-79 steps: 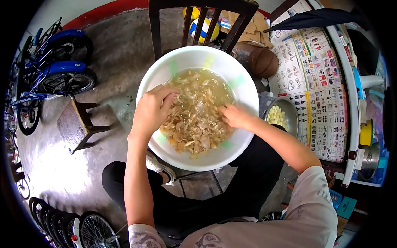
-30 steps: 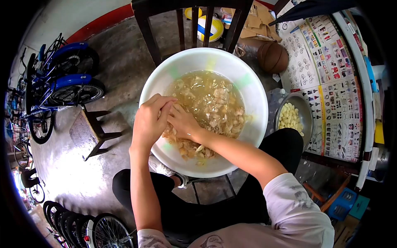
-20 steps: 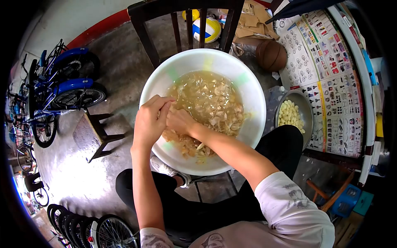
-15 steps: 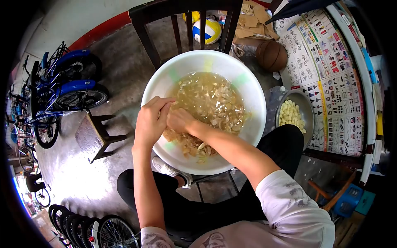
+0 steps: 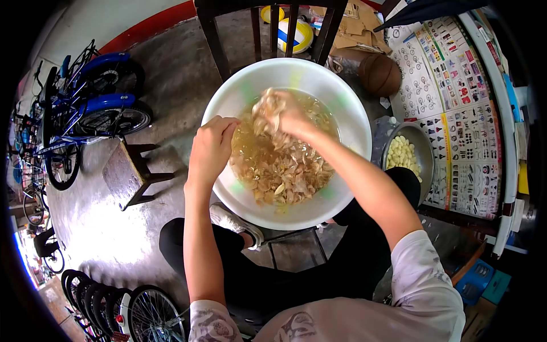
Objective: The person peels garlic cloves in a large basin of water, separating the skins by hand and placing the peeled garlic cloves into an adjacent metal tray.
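Note:
A large white basin (image 5: pixel 350 191) holds cloudy water with many thin brownish skins (image 5: pixel 290 171) floating in it; a pale clove (image 5: pixel 279 188) lies among them. My right hand (image 5: pixel 288 117) is over the upper part of the basin, its fingers closed round a clump of wet skins (image 5: pixel 268 114). At the basin's left rim is my left hand (image 5: pixel 212 147), thumb and fingers pressed together; what they pinch, if anything, is too small to name. To the right, a metal bowl (image 5: pixel 426 157) contains peeled cloves (image 5: pixel 401 155).
Behind the basin stands a dark wooden chair (image 5: pixel 219 43), with a volleyball (image 5: pixel 296 37) beyond it. A basketball (image 5: pixel 380 74) and a poster-covered table (image 5: pixel 456 125) are at the right. A small stool (image 5: pixel 122 174) and blue bicycles (image 5: pixel 105 105) are at the left.
My right hand has moved from beside my left hand, up and to the right, and now grips a clump of skins. The floating skins have shifted. My left hand stays by the left rim.

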Tool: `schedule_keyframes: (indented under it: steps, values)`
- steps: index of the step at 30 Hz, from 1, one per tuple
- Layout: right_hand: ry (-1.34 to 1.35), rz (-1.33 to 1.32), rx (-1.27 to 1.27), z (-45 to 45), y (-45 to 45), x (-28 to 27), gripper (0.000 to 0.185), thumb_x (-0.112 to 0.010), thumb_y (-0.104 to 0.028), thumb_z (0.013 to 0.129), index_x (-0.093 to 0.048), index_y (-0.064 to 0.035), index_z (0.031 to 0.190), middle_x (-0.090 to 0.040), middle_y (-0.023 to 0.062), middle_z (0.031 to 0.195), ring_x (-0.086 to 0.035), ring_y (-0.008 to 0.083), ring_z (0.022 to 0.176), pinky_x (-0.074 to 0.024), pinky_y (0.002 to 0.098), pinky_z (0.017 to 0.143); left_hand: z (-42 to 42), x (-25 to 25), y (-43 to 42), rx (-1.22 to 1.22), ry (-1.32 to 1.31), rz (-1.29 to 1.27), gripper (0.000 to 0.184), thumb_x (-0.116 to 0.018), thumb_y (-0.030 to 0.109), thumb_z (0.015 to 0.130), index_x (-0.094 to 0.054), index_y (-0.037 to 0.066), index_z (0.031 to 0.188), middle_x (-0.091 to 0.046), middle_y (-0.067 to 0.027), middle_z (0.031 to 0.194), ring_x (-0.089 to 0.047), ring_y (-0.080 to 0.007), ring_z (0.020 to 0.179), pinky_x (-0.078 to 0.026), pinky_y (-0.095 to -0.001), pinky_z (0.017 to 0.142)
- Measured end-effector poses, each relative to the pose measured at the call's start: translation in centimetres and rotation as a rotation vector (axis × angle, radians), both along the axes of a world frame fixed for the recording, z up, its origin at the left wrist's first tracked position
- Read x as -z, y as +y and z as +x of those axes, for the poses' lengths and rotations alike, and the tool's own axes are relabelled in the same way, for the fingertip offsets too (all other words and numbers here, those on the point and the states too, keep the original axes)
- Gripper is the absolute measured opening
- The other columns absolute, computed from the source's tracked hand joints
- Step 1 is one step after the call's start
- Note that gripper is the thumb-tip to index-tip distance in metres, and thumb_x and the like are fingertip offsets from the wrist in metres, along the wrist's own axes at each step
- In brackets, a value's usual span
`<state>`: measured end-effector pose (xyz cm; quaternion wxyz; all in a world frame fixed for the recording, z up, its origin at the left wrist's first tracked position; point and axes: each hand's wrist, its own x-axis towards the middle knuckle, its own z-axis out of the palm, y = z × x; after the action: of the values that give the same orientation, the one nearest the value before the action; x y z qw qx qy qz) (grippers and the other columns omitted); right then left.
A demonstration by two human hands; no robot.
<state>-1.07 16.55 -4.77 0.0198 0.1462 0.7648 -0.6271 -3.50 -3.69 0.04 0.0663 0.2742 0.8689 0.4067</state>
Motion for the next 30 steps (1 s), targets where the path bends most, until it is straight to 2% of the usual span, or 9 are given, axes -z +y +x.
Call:
schedule_keyframes:
  steps: [3, 6, 13, 14, 17, 19, 21, 26, 30]
  values:
    - [-0.063, -0.141, -0.043, -1.9, 2.6, -0.7, 0.02, -0.071, -0.01, 0.088, -0.066, -0.0015, 0.105, -0.069, 0.0052, 0.09, -0.067, 0.012, 0.079, -0.0563, 0.0284, 0.066, -0.1, 0.2, 0.1, -0.004, 0.003, 0.009, 0.018, -0.058, 0.011, 0.094, -0.071, 0.001, 0.1, -0.067, -0.0178, 0.089, -0.064, -0.038, 0.081, -0.05, -0.0406, 0.073]
    - [0.051, -0.248, 0.041, -2.7, 2.8, -1.1, 0.015, -0.063, -0.011, 0.088, -0.073, -0.0043, 0.097, -0.067, 0.0035, 0.08, -0.058, 0.0104, 0.065, -0.0462, 0.0276, 0.057, 0.1, 0.3, 0.2, -0.001, -0.022, 0.0, 0.018, -0.058, 0.007, 0.094, -0.07, -0.002, 0.104, -0.068, -0.0184, 0.091, -0.065, -0.0303, 0.078, -0.05, -0.0345, 0.074]
    - [0.199, -0.032, 0.032, -4.9, 2.4, 3.5, 0.019, -0.071, -0.019, 0.086, -0.073, -0.0043, 0.098, -0.071, 0.0054, 0.078, -0.067, 0.0182, 0.068, -0.054, 0.0297, 0.068, 0.1, 0.3, 0.5, 0.004, 0.008, 0.02, 0.017, -0.059, 0.012, 0.093, -0.072, 0.002, 0.1, -0.068, -0.0163, 0.092, -0.065, -0.0374, 0.085, -0.051, -0.041, 0.075]
    - [0.081, 0.203, 0.055, -4.5, 2.6, 3.9, 0.042, -0.075, -0.026, 0.081, -0.066, -0.0054, 0.116, -0.07, 0.014, 0.102, -0.069, 0.0285, 0.097, -0.0535, 0.0395, 0.086, 0.2, 0.2, 0.5, 0.011, 0.011, 0.038, 0.017, -0.059, 0.012, 0.093, -0.072, 0.003, 0.1, -0.068, -0.0164, 0.092, -0.065, -0.0376, 0.085, -0.051, -0.0411, 0.075]
    - [-0.042, 0.773, 0.073, -4.8, 0.7, 9.1, 0.067, -0.075, -0.029, 0.079, -0.049, -0.0085, 0.138, -0.054, 0.0187, 0.134, -0.051, 0.0377, 0.128, -0.0421, 0.0516, 0.103, 0.2, 0.1, 0.5, 0.016, 0.022, 0.04, 0.016, -0.06, 0.012, 0.093, -0.072, 0.003, 0.099, -0.068, -0.0165, 0.091, -0.065, -0.038, 0.084, -0.051, -0.0412, 0.075]
    - [-0.31, 0.544, -0.15, -4.3, 0.8, 6.3, 0.079, -0.072, -0.03, 0.08, -0.033, -0.011, 0.147, -0.034, 0.0198, 0.151, -0.031, 0.0416, 0.141, -0.0299, 0.0597, 0.11, 0.3, 0.0, 0.5, 0.02, 0.029, 0.026, 0.016, -0.06, 0.011, 0.093, -0.072, 0.003, 0.099, -0.068, -0.0166, 0.091, -0.064, -0.0381, 0.084, -0.051, -0.0413, 0.074]
    - [-0.362, 1.056, -0.38, -2.9, -0.2, 2.4, 0.074, -0.072, -0.029, 0.08, -0.039, -0.011, 0.144, -0.04, 0.0201, 0.147, -0.04, 0.0384, 0.138, -0.0316, 0.0623, 0.109, 0.3, -0.2, 0.6, 0.027, 0.02, 0.016, 0.016, -0.06, 0.011, 0.093, -0.073, 0.004, 0.099, -0.068, -0.0167, 0.09, -0.064, -0.0378, 0.083, -0.051, -0.0416, 0.074]
    - [-0.215, 1.304, -0.66, -5.2, 0.8, -1.7, 0.017, -0.072, -0.013, 0.081, -0.077, -0.0074, 0.096, -0.073, 0.0088, 0.109, -0.07, 0.026, 0.104, -0.0591, 0.0379, 0.081, 0.2, -0.2, 0.5, 0.048, 0.011, 0.027, 0.016, -0.06, 0.011, 0.093, -0.073, 0.004, 0.099, -0.068, -0.0167, 0.091, -0.064, -0.0376, 0.083, -0.051, -0.0417, 0.074]
    - [-0.13, 1.193, -0.838, -6.2, 1.5, -7.4, 0.05, -0.064, 0.003, 0.081, -0.062, -0.0116, 0.128, -0.067, 0.0143, 0.114, -0.064, 0.0328, 0.11, -0.053, 0.04, 0.095, 0.1, -0.2, 0.5, 0.054, -0.007, 0.044, 0.017, -0.06, 0.011, 0.093, -0.073, 0.005, 0.1, -0.069, -0.0162, 0.092, -0.065, -0.0375, 0.085, -0.051, -0.0416, 0.075]
